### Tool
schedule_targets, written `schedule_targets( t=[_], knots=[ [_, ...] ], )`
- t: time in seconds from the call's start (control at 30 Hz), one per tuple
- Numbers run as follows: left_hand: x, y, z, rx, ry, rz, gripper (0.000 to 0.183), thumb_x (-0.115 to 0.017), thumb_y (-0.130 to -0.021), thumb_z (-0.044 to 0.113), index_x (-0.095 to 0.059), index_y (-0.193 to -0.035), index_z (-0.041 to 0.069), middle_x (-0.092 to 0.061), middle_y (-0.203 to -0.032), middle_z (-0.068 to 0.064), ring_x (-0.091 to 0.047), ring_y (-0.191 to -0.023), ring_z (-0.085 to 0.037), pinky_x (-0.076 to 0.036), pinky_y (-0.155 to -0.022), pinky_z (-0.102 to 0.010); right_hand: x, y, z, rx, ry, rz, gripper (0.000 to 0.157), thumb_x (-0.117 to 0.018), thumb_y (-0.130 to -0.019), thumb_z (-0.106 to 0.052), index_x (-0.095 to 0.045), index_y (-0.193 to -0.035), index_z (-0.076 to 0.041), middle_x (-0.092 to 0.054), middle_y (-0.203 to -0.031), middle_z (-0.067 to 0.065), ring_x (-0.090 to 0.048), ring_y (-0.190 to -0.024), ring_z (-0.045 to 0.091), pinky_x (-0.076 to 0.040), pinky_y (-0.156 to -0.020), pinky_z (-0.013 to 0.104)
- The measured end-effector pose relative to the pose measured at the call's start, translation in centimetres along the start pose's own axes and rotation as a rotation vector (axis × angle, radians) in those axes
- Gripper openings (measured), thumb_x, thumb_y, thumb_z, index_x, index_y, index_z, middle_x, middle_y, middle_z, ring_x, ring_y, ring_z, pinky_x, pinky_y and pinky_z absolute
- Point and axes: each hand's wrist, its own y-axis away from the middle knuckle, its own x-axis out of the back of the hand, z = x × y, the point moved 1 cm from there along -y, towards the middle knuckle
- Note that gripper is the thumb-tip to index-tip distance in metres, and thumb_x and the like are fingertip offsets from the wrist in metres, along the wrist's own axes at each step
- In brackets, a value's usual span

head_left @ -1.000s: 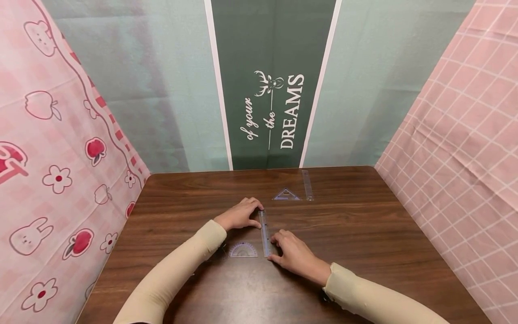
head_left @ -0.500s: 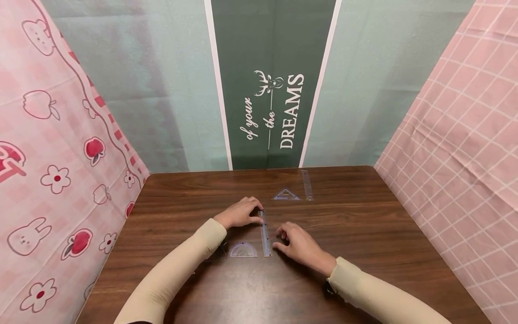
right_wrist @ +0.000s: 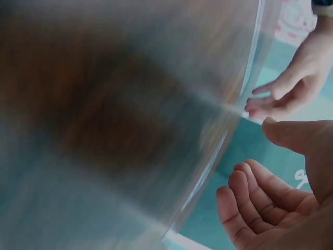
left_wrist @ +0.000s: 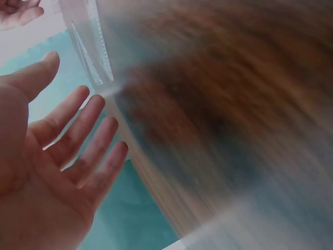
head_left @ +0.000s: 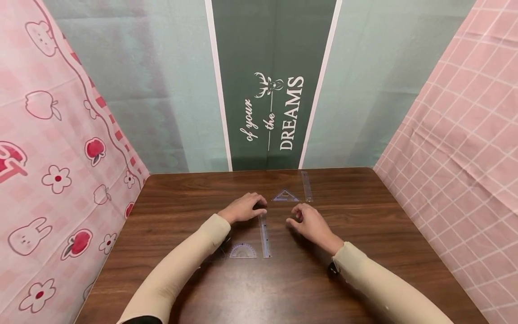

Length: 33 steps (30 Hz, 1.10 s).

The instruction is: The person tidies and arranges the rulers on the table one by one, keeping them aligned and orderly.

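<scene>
A clear straight ruler (head_left: 265,240) lies lengthwise on the table, a protractor (head_left: 243,251) flat to its left. My left hand (head_left: 244,208) hovers at the ruler's far end, thumb overlapping that end in the head view. In the left wrist view the left hand's fingers (left_wrist: 96,166) are spread, with nothing in them. To the right of the ruler, my right hand (head_left: 314,226) is raised apart from it. The right wrist view shows the right hand's fingers (right_wrist: 255,203) loosely bent and empty. Beyond the hands lie a triangular set square (head_left: 285,196) and a second clear ruler (head_left: 307,186).
The brown wood-grain table (head_left: 251,292) ends at a green cloth backdrop (head_left: 275,45) with white lettering. Pink printed cloth (head_left: 56,148) hangs on the left side, pink checked cloth (head_left: 465,148) on the right.
My right hand has let go of the ruler's near end and moved away to the right and forward. The left hand has come off the far end, slightly forward. The ruler stays in place.
</scene>
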Motion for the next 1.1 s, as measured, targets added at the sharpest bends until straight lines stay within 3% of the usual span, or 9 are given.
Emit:
schedule_targets(
  t=[0.47,0.93,1.03,1.1],
  knots=[
    [0.2,-3.3,0.1,0.033,0.138,0.06,0.045,-0.062,-0.111,0.037,-0.06,-0.145,0.007,-0.061,-0.144,-0.012,-0.052,-0.142,-0.032,-0.043,-0.117,-0.049,1.6,-3.0,4.6,-0.123,-0.016,0.066,0.033,-0.083,-0.096,-0.027,-0.069,-0.106,0.001,-0.063,-0.094,0.013,-0.059,-0.083,0.027,-0.052,-0.078,0.047],
    [-1.0,-6.7,0.0,0.019,0.152,0.069,0.042,-0.061,-0.112,0.032,-0.06,-0.143,0.004,-0.062,-0.142,-0.015,-0.056,-0.138,-0.03,-0.043,-0.118,-0.044,2.0,-5.7,7.5,-0.221,-0.013,0.058,0.04,-0.081,-0.097,-0.025,-0.067,-0.111,0.009,-0.068,-0.105,0.027,-0.065,-0.087,0.035,-0.056,-0.084,0.054],
    [-1.3,-7.3,-0.2,0.026,0.158,0.073,0.042,-0.061,-0.112,0.032,-0.06,-0.143,0.004,-0.062,-0.142,-0.015,-0.056,-0.138,-0.03,-0.042,-0.118,-0.044,2.0,-6.2,7.7,-0.256,-0.021,0.041,0.035,-0.082,-0.097,-0.026,-0.068,-0.1,0.006,-0.069,-0.099,0.023,-0.063,-0.081,0.031,-0.056,-0.08,0.049],
    [-1.3,-7.7,-0.2,0.034,0.165,0.071,0.043,-0.061,-0.112,0.032,-0.06,-0.144,0.004,-0.062,-0.142,-0.015,-0.055,-0.139,-0.031,-0.041,-0.119,-0.044,1.9,-6.5,7.8,-0.282,-0.026,0.022,0.036,-0.082,-0.097,-0.028,-0.064,-0.083,0.0,-0.064,-0.083,0.015,-0.056,-0.07,0.024,-0.052,-0.071,0.042]
  ],
)
